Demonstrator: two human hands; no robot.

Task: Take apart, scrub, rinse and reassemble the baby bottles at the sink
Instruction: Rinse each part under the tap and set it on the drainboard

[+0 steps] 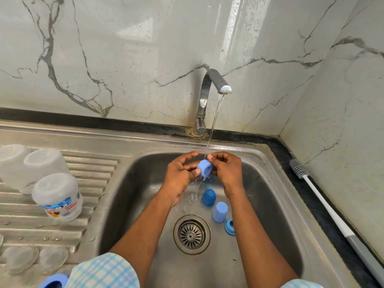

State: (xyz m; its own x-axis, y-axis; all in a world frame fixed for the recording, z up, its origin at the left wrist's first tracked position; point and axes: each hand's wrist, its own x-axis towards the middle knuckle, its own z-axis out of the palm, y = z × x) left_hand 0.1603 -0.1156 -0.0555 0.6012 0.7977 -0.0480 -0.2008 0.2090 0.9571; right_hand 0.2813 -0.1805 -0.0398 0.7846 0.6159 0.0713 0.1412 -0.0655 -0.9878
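Wetness is the risk: left hand (182, 173) and right hand (225, 170) together pinch a pale blue bottle collar (204, 168) under the tap stream (212, 129) above the sink (270, 183), and it could slip toward the drain (191, 234). Clear pieces on the draining board (91, 163), possibly teats, are hard to identify, and a blue part at the bottom edge is cut off.

A light-blue bottle ring (204, 168), wet, tilted on its side under the tap's stream.

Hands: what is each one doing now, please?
Left hand: closed on the blue ring.
Right hand: closed on the same blue ring, under the running water.
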